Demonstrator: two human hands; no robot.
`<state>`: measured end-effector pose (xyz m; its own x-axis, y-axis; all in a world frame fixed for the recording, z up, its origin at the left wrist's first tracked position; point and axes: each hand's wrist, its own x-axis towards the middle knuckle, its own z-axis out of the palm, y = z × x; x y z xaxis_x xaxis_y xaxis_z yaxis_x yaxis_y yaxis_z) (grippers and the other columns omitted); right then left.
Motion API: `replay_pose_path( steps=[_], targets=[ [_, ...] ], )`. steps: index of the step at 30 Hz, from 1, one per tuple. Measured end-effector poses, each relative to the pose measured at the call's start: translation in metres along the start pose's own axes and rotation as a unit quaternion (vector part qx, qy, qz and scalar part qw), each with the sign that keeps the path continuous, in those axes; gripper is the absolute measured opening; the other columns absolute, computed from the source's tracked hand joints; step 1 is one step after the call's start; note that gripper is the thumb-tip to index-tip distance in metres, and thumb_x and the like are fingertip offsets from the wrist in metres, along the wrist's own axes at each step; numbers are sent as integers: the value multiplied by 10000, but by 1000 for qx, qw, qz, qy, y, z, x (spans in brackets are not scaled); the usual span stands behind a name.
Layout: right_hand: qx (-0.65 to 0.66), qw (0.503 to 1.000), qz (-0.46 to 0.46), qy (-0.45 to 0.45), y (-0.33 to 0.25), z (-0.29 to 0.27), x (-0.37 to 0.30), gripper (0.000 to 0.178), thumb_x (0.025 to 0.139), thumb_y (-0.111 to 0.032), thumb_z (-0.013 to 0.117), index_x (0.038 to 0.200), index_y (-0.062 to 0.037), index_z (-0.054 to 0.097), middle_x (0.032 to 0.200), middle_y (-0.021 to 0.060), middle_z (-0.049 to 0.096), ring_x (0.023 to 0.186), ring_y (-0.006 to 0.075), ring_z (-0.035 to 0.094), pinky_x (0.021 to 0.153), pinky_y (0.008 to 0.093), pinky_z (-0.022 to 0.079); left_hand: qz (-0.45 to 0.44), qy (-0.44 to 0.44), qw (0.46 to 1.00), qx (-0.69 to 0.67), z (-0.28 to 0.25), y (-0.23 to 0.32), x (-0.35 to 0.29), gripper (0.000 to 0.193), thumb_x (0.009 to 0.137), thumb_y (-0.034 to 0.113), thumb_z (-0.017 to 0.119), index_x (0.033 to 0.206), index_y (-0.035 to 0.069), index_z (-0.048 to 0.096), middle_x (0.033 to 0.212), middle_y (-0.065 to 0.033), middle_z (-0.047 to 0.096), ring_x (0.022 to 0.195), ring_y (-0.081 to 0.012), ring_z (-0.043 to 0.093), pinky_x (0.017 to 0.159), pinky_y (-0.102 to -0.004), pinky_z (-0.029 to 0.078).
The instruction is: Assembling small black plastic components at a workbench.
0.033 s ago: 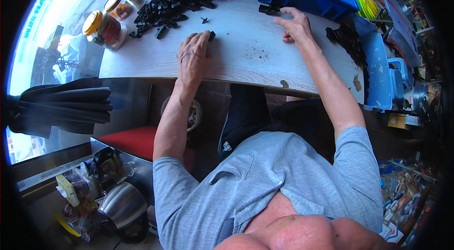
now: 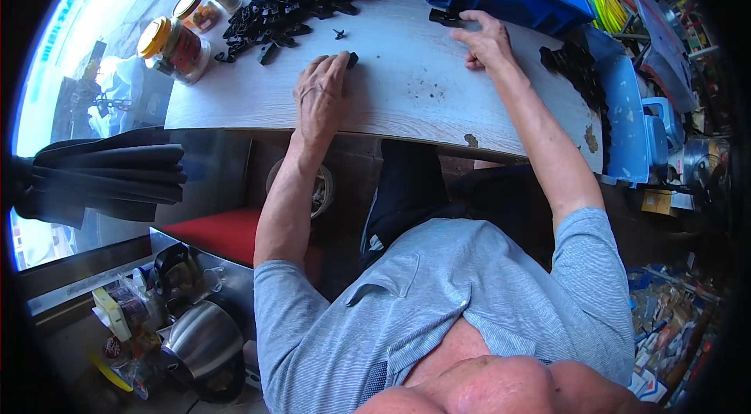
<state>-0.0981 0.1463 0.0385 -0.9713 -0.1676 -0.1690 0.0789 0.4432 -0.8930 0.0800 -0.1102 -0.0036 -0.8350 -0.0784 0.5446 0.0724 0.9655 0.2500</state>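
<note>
Head view: left hand [image 2: 318, 93] holds a small, blocky black piece [image 2: 353, 59]; right hand [image 2: 490, 45] spread.

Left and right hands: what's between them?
Head view: a black piece at the left hand, then only tabletop with dark specks across to the right hand.

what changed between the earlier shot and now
The right hand shifted very slightly left, toward the black part by the blue bin; no grasp or release is visible. The left hand, the dark piece at its fingertips and the black pile stayed put.
</note>
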Motion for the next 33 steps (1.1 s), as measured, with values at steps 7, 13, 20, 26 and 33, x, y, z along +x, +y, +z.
replay_pose_path(
  steps=[7, 13, 20, 26, 33],
  targets=[
    [-124, 992, -24, 33, -15, 28, 13, 462, 805, -206, 801, 1245, -137, 681, 812, 56, 692, 525, 110, 606, 440, 269, 530, 6, 4, 998, -56, 1, 10, 4, 300, 896, 83, 695, 1195, 79, 684, 1077, -128, 733, 1042, -316, 668, 920, -422, 530],
    [-133, 989, -42, 43, -11, 30, 16, 442, 807, -193, 794, 1224, -113, 674, 759, 49, 669, 464, 91, 552, 391, 258, 475, 10, 10, 994, -104, 11, 25, 13, 263, 894, 72, 700, 1156, 56, 709, 1013, -127, 744, 952, -299, 691, 847, -396, 559],
    [-135, 989, -38, -40, -14, 22, -2, 363, 787, -176, 800, 1102, -77, 648, 634, 15, 567, 455, 93, 524, 374, 277, 432, -30, 62, 973, -219, 25, 48, 27, 247, 896, 55, 689, 1141, 53, 714, 1013, -155, 739, 939, -318, 699, 793, -404, 564],
    [-118, 985, -37, -121, -8, 20, -26, 297, 797, -147, 771, 1049, -60, 641, 632, 13, 541, 456, 120, 501, 381, 311, 389, 50, 33, 979, -195, 38, 73, 58, 274, 899, 70, 674, 1172, 74, 704, 1088, -129, 731, 984, -325, 687, 869, -405, 548],
    [-104, 988, -21, -115, -1, 21, -27, 260, 800, -90, 715, 1057, -53, 707, 669, 51, 633, 509, 148, 600, 447, 319, 512, 147, -53, 974, -161, 55, 65, 68, 340, 876, 44, 680, 1209, 105, 698, 1118, -111, 725, 1024, -294, 689, 897, -381, 558]
  ],
)
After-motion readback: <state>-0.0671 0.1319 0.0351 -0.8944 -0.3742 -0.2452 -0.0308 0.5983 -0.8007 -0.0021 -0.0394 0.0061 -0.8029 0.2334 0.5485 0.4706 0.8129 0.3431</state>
